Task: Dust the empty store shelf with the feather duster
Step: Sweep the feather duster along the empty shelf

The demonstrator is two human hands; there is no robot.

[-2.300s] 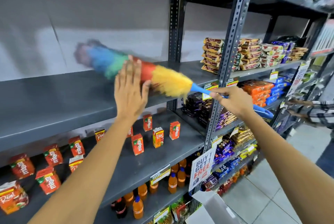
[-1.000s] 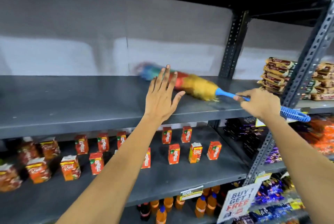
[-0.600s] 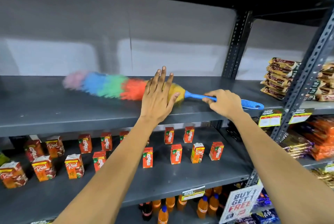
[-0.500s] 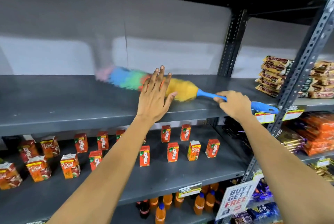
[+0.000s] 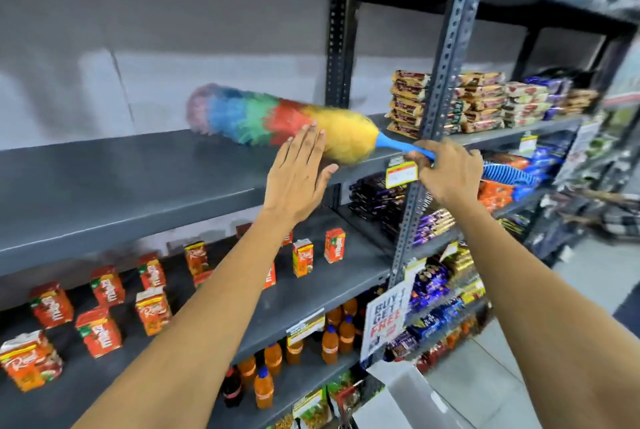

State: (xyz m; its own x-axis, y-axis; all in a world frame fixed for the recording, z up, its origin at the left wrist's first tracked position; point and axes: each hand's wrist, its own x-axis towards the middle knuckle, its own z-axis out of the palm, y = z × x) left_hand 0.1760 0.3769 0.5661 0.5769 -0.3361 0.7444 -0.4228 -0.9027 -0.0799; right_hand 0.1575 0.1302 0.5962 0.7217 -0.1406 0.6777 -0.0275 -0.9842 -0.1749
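Observation:
The feather duster (image 5: pixel 277 120) has a rainbow head, purple through yellow, and a blue handle. Its head is lifted slightly above the right end of the empty grey shelf (image 5: pixel 121 179), blurred by motion. My right hand (image 5: pixel 446 174) grips the blue handle in front of the perforated upright, with the ribbed handle end sticking out to the right. My left hand (image 5: pixel 298 179) is flat and open, fingers together, raised in front of the shelf's front edge just below the duster's yellow part.
A perforated steel upright (image 5: pixel 440 106) stands right of the empty shelf, with stacked snack packets (image 5: pixel 485 99) beyond it. Juice cartons (image 5: pixel 152 307) dot the shelf below, orange bottles (image 5: pixel 277 356) lower still. A "buy get free" sign (image 5: pixel 386 319) hangs near the upright.
The duster has swept right along the shelf and lifted at its right end. My view has swung right, and both hands moved right with it.

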